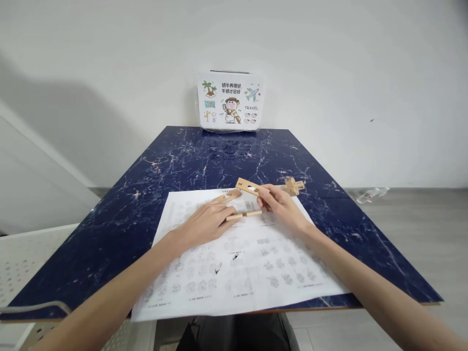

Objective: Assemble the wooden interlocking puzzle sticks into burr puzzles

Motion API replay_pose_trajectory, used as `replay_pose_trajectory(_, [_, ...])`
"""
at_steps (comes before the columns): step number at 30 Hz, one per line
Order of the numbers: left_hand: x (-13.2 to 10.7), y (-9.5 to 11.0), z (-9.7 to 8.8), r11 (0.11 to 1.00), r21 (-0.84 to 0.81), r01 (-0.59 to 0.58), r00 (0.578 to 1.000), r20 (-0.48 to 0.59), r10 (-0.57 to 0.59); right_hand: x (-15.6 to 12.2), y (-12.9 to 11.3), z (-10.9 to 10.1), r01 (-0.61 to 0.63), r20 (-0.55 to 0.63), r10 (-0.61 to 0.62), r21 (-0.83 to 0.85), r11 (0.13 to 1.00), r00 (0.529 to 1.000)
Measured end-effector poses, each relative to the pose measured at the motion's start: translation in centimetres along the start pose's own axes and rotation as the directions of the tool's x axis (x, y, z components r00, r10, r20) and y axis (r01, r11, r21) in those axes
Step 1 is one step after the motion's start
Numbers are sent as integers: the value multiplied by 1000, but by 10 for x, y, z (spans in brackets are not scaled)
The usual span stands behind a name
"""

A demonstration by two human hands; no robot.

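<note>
On the far left, at about 8 o'clock, a white dotted stand (22,263) sits beside the dark blue marble table (146,185). A big white paper sheet (241,273) with small grey pictures lies flat on the table, close to the person. The left hand (204,223) rests palm down on the top part of the sheet, its fingers loosely bent. A short wooden stick (229,196) lies at its fingertips, at 1 o'clock from the hand, and the fingers touch a thin wooden bar (244,215) lying flat at 3 o'clock from it. Just to the right, the right hand (281,207) is half closed. It pinches a flat wooden piece with holes (247,186) between thumb and fingers; that piece sticks out toward 10 o'clock from the hand. The thin bar lies between the two hands. At 1 o'clock from the right hand, a little wooden cross-shaped block (293,186) sits on the table, just beside the fingers. At 12 o'clock, at the far edge of the table, a white box with cartoon pictures (229,101) stands against the wall. On the floor at 3 o'clock lies a clear plastic thing (371,194).
</note>
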State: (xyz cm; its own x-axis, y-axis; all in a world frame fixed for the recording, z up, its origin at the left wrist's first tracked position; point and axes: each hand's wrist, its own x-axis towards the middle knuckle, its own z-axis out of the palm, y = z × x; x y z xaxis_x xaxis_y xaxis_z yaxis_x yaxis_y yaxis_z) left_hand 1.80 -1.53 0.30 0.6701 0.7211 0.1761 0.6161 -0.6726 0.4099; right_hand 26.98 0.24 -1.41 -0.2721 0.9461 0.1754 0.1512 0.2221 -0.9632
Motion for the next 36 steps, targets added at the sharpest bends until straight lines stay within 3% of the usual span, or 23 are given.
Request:
replay_pose_trajectory(5, [2,8,-2,916,-367,164,983,-19,-183,-3,-8,2,39,67,-47,118,992,997])
replay_pose_trajectory(10, [6,13,1,757,-629,179,971,-10,-238,-7,-14,5,73,84,-82,113,991,993])
replay_pose_trajectory(16, [8,17,-2,713,-679,172,972,-2,-236,-10,-5,11,208,-32,-213,-124,970,977])
replay_pose_trajectory(21, [8,20,-4,640,-743,193,970,45,-240,-16,-4,10,295,-91,-358,-400,868,929])
replay_pose_trajectory(26, [8,21,-2,552,-813,188,965,49,-256,-17,1,6,409,-2,-487,-539,736,873])
replay_pose_trajectory(36, [10,22,5,540,-828,148,979,44,-201,-23,3,15,506,142,-574,-669,545,806])
